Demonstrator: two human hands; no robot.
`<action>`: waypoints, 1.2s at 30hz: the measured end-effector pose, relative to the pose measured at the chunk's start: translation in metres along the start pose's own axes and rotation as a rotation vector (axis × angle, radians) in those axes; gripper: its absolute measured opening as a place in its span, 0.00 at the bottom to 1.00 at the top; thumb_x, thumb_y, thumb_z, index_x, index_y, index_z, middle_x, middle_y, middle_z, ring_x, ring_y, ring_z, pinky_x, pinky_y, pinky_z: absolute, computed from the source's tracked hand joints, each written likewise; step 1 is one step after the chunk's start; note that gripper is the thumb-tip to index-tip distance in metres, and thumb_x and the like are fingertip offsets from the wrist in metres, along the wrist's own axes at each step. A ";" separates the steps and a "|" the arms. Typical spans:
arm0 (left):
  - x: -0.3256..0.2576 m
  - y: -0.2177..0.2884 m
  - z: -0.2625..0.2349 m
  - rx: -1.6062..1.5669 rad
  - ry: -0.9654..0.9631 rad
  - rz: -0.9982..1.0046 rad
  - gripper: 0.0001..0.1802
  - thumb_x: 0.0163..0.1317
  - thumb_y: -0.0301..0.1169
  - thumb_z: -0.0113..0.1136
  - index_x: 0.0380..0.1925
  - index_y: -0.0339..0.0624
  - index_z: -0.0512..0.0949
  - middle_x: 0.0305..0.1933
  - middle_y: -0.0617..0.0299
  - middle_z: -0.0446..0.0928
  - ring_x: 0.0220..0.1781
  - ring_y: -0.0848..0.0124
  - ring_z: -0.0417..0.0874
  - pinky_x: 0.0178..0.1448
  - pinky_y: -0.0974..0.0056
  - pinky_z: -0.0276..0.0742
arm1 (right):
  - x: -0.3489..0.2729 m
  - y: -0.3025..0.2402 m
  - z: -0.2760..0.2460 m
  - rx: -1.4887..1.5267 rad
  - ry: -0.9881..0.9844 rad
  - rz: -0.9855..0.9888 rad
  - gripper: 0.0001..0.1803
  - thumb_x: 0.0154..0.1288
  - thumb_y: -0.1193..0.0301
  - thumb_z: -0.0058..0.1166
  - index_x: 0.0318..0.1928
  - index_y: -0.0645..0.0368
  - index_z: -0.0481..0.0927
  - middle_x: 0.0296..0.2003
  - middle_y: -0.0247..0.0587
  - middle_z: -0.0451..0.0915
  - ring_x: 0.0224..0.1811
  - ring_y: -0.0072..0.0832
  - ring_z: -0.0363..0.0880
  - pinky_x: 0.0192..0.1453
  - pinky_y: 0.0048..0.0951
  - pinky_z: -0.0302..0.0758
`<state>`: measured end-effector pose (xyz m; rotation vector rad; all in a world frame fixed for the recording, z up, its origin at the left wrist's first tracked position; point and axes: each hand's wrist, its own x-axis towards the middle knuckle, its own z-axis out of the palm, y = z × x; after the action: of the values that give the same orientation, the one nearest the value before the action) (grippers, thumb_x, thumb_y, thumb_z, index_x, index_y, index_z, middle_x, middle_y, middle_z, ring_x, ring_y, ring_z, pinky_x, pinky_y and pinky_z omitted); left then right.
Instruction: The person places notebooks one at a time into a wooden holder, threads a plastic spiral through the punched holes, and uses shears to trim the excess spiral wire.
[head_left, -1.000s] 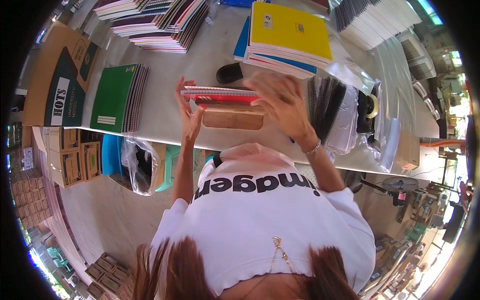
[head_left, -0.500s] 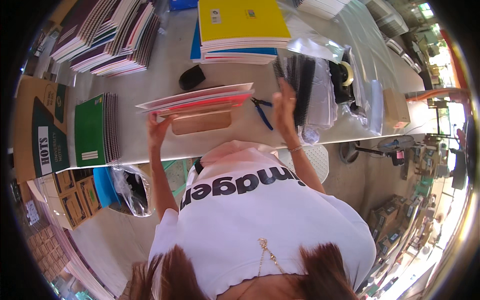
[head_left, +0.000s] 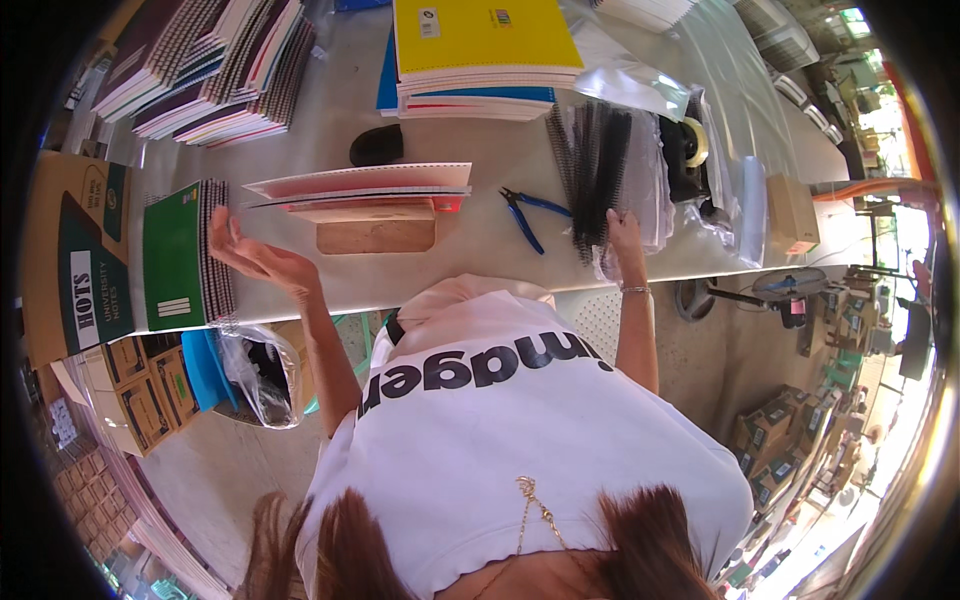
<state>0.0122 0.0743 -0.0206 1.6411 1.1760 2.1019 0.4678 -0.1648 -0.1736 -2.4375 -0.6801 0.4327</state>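
Observation:
My left hand hovers open, palm up and fingers spread, above the table's near edge, just right of a stack of green spiral notebooks. It holds nothing. A thin red-and-white notebook pile lies over a wooden block in front of me. My right hand reaches to the near end of a bundle of black binding coils lying on clear plastic, its fingers closed on the coils. Blue-handled pliers lie between the block and the coils.
A yellow-topped notebook stack and a slanted row of notebooks sit at the back. A black object, a tape roll, a cardboard box and a plastic bag surround the grey table.
My left hand let go of the red-and-white pile and swung left toward the green notebooks. My right hand stayed at the black coils. The pile now rests on the block.

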 end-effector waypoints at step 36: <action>-0.057 0.094 0.089 0.371 -0.623 0.207 0.19 0.45 0.41 0.73 0.34 0.50 0.76 0.39 0.66 0.72 0.55 0.60 0.70 0.74 0.35 0.39 | -0.112 -0.298 -0.054 0.369 -0.320 -0.857 0.09 0.63 0.78 0.56 0.44 0.64 0.76 0.38 0.47 0.82 0.36 0.41 0.81 0.41 0.31 0.75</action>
<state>0.1384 0.0183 0.0096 2.4285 1.2500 1.3211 0.2892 -0.0386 0.0637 -1.5472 -1.5244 0.5236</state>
